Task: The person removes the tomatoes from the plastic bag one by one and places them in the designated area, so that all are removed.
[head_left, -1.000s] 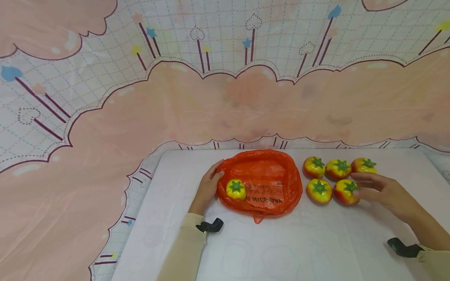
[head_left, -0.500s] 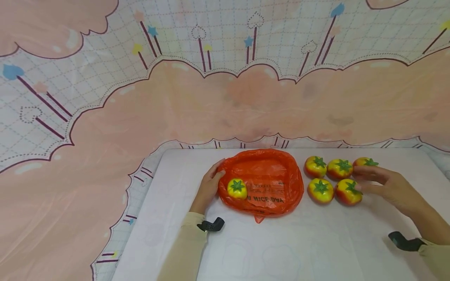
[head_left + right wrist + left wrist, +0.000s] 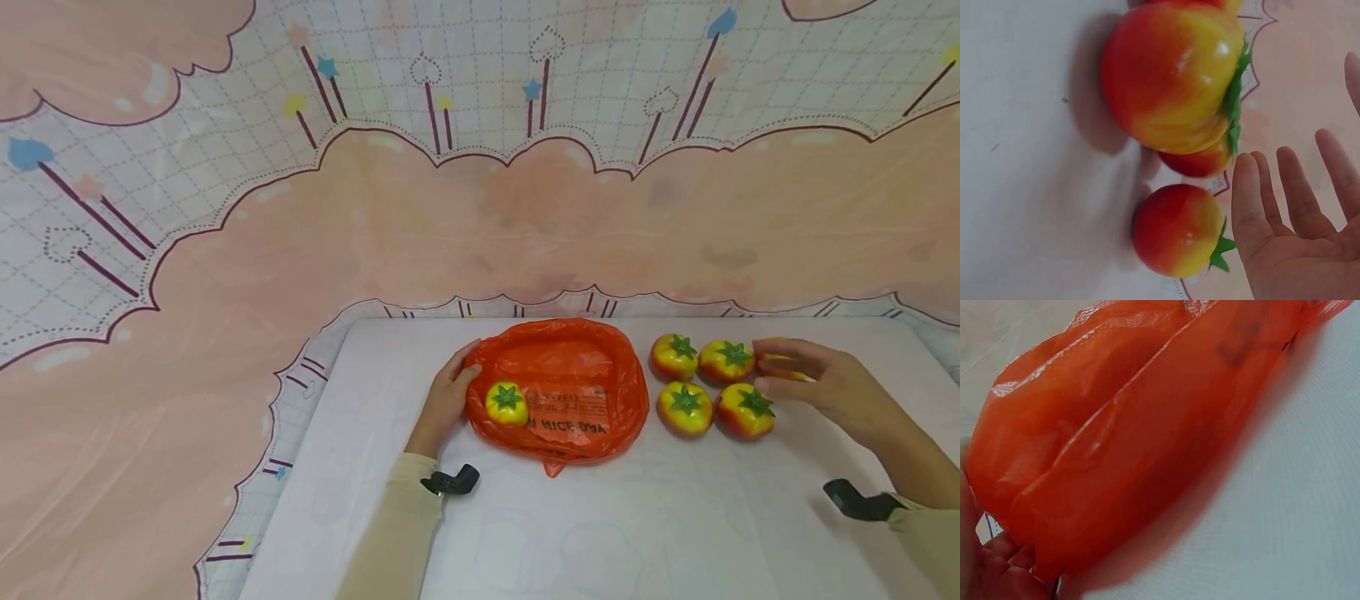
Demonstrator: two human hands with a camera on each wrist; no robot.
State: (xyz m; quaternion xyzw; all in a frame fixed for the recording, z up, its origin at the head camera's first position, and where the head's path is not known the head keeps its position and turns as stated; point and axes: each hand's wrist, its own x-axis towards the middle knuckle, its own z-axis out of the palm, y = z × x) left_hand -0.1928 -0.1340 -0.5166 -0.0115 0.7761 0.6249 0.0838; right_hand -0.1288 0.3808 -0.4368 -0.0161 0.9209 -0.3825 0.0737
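My left hand point(image 3: 450, 392) holds the left rim of a red plastic bag point(image 3: 636, 392), whose mouth is spread wide on the table. Bag film covers part of the fingers point(image 3: 1013, 565) in the left wrist view. One yellow-red toy tomato point(image 3: 507, 406) with a green star-shaped top lies inside the bag at its left. My right hand point(image 3: 832, 396) reaches over the rear right toy tomato point(image 3: 1179, 231), hiding most of it in the head view. Its fingers are straight and spread, with nothing held. Just in front lies another toy tomato point(image 3: 746, 412).
More toy tomatoes stand right of the bag: two in the back row, including the middle one point(image 3: 726, 362), and the front left one point(image 3: 685, 408). The white table point(image 3: 570, 533) meets a patterned cloth backdrop point(image 3: 525, 225) behind.
My right hand has shifted from beside the front right tomato slightly back, over the rear right one, now covering it more. The left hand keeps hold of the bag rim.
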